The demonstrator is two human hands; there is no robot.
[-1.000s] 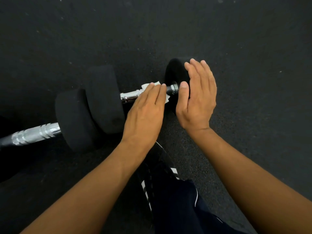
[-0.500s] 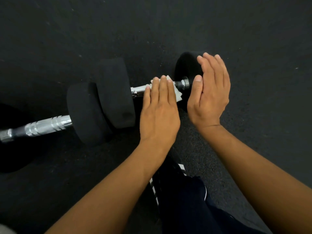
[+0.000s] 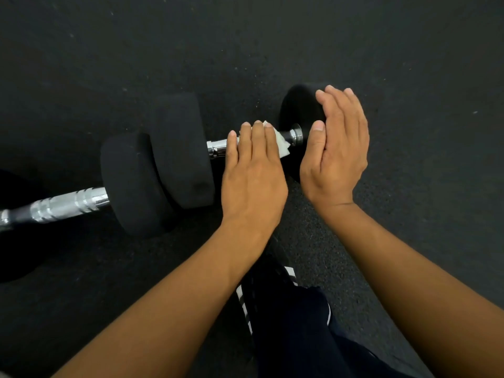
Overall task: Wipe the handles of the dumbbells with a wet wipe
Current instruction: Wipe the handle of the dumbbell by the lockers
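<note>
A dumbbell lies across the dark floor with a chrome handle between two black heads. My left hand lies flat over the handle, straight fingers pressing a white wet wipe onto it; only the wipe's right edge shows. My right hand rests with straight fingers against the right head. A second dumbbell lies at the left, its head touching the first dumbbell's left head, and its chrome handle runs to the left edge.
Black rubber floor stretches all around. My knee in dark trousers and a black shoe with white stripes sit below the hands. Another dark head of the second dumbbell is at the far left edge.
My left hand has turned from slanted to straight over the handle, still pressing the wipe. The view shifted a little, so both dumbbells appear further right. My right hand stays on the head.
</note>
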